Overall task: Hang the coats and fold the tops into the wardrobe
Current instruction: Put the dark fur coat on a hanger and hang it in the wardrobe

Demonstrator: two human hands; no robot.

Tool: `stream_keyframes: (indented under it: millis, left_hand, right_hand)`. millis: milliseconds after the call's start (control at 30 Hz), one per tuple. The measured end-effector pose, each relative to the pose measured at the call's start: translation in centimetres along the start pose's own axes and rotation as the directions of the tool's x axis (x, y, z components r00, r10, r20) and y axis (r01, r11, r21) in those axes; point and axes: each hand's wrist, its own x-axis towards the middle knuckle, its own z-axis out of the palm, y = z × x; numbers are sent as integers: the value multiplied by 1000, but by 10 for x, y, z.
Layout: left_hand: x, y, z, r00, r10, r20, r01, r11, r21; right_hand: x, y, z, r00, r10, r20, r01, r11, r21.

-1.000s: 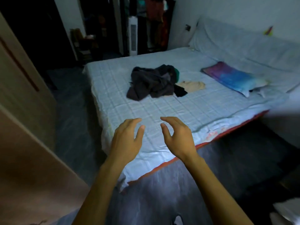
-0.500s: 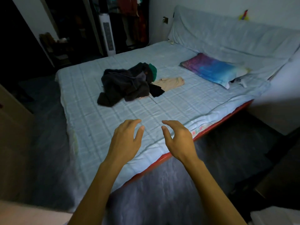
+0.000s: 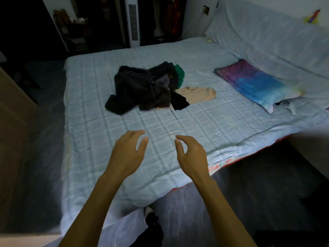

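Two hands show in the lower half of the frame: the left hand (image 3: 127,154) and the right hand (image 3: 191,154), both empty with fingers curled. One bed (image 3: 99,122) fills the middle. On it, at upper centre, lies one heap of dark clothes (image 3: 140,86), with one green garment (image 3: 179,73) and one beige top (image 3: 197,92) touching it. One pillow (image 3: 256,84) lies at right. One white tower fan (image 3: 132,22) stands at top centre.

We hold our left hand (image 3: 127,154) and right hand (image 3: 191,154) empty, fingers loosely curled, above the near edge of the bed (image 3: 99,125). Farther in lie dark coats (image 3: 140,88), a beige top (image 3: 197,93) and a green garment (image 3: 179,73); a pillow (image 3: 256,84) sits right.
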Motion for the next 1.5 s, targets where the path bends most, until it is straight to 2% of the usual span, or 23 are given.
stream_keyframes:
  millis: [167, 400, 667, 1100, 1300, 1500]
  left_hand:
    - [85, -24, 18, 999, -47, 19, 49, 991, -125]
    - [186, -42, 18, 994, -113, 12, 112, 963, -247]
    - [273, -61, 25, 988, -149, -31, 140, 970, -197]
    - [468, -56, 93, 965, -256, -61, 252, 965, -70]
    - [551, -105, 136, 956, -292, -7, 293, 956, 20]
    - [615, -176, 166, 932, -360, 46, 359, 933, 25]
  right_hand:
    - [89, -1, 18, 997, -52, 55, 57, 995, -87]
    - [195, -8, 48, 994, -66, 90, 75, 992, -102]
    - [305, -5, 86, 979, -119, 165, 129, 990, -56]
    - [534, 68, 160, 912, -166, 376, 211, 974, -81]
    - [612, 83, 232, 888, -143, 437, 208, 973, -102]
    - [667, 100, 308, 883, -68, 465, 173, 967, -186]
